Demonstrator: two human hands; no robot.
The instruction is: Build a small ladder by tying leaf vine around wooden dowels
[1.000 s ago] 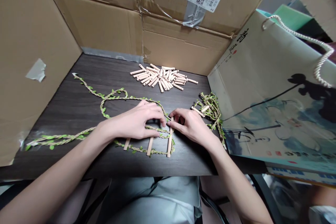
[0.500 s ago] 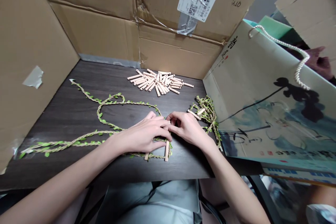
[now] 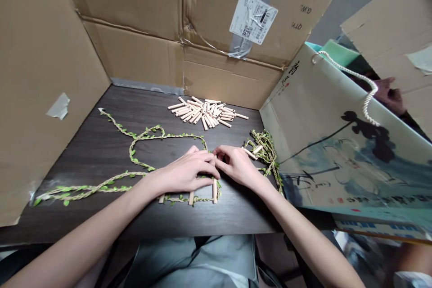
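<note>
My left hand lies palm down over a wooden rod, its fingers bent around the rod's far end. My right hand meets it fingertip to fingertip there, thumb and index pinched together at a leafy cord; the exact pinch point is mostly hidden. The braided cord with small green leaves runs from the far side into my fingers. More cord passes along the near ends of several rods, including a second rod partly under my left hand.
A pile of loose wooden rods lies at the back of the dark table. To the right sits a bundle of leafy cord with rods in it, against a paper bag. Cardboard walls stand behind and left.
The camera view has tilted up and shifted slightly. Both hands stay together at the rod's far end, with only slight finger movement. Another rod end shows below my left wrist.
</note>
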